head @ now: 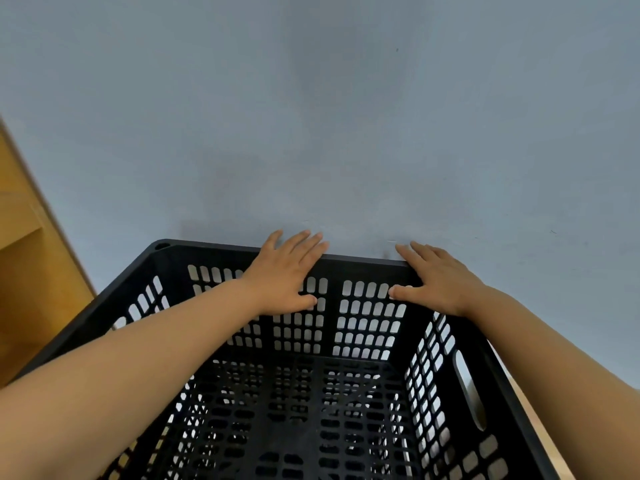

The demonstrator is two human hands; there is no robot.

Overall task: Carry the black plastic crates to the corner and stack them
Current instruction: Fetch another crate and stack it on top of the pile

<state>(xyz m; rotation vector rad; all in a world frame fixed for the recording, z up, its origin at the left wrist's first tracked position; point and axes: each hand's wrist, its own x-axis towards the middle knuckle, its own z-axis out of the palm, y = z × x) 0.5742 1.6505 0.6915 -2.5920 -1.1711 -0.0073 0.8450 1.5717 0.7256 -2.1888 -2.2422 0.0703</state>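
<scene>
Black crate point(311, 393) fills lower frame, left hand point(287, 271) and right hand point(440, 278) fingers spread flat over far rim against wall point(346, 116); placing step, next likely seat it square.

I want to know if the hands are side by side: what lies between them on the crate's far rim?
Nothing else: in the head view only a bare stretch of the black crate's far rim separates the left hand from the right hand.

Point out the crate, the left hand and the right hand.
crate point(367, 260): head view, far rim between the hands.
left hand point(285, 271): head view, back of hand.
right hand point(440, 280): head view, back of hand.
</scene>
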